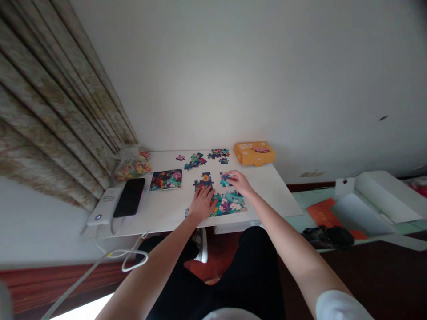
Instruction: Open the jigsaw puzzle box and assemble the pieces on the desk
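Observation:
My left hand lies with fingers spread on the joined jigsaw section, which shows white rabbits among plants. Its fingertips touch the lower edge of a smaller dark cluster of jigsaw pieces bearing an orange shape. To the right, the thumb and fingers of my right hand close on the edge of a blue-green jigsaw piece, just above the rabbit section. Part of that piece is behind the fingers. The reference picture card lies left of both hands.
Loose jigsaw pieces and another group lie at the back of the white table. A yellow puzzle box stands back right. Left are a black phone, a white power bank, a bag and a cable.

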Available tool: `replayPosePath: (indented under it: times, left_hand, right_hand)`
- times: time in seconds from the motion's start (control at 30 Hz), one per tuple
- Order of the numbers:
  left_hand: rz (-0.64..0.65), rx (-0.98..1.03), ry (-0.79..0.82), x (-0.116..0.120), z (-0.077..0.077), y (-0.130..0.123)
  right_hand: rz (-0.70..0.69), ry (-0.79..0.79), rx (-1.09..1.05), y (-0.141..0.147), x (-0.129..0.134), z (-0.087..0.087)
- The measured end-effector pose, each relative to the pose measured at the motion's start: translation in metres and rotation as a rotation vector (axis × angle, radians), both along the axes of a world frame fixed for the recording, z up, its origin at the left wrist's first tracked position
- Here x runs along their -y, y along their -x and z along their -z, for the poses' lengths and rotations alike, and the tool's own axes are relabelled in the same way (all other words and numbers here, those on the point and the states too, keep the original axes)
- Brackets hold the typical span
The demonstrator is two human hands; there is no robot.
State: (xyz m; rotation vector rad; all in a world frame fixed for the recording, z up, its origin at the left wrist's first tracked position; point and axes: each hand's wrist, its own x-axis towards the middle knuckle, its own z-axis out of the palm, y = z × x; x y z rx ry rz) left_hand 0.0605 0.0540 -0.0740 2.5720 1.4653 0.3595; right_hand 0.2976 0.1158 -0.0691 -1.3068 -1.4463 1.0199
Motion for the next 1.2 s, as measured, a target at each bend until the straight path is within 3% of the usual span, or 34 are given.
replayPosePath:
  times: [0.33,0.53,0.7,0.97,1.2]
  left_hand:
    - [-0.016,0.131,-0.082,0.001,0.006,0.0]
    - [-0.016,0.185,-0.108,0.001,0.007,0.001]
    - [-0.025,0.275,-0.021,-0.004,0.012,0.003]
    - [-0.071,0.587,0.081,-0.006,0.016,0.013]
    - [-0.163,0.798,0.042,-0.01,0.021,0.017]
  right_hand:
    - [-0.085,0.027,0.211,0.015,-0.032,0.009]
    - [-0.153,0.057,0.228,0.015,-0.027,0.014]
    - [-0.203,0.069,0.213,0.016,-0.015,0.021]
    - [-0.091,0.021,0.188,0.012,-0.017,0.024]
    - [0.009,-0.017,0.244,0.011,-0.016,0.015]
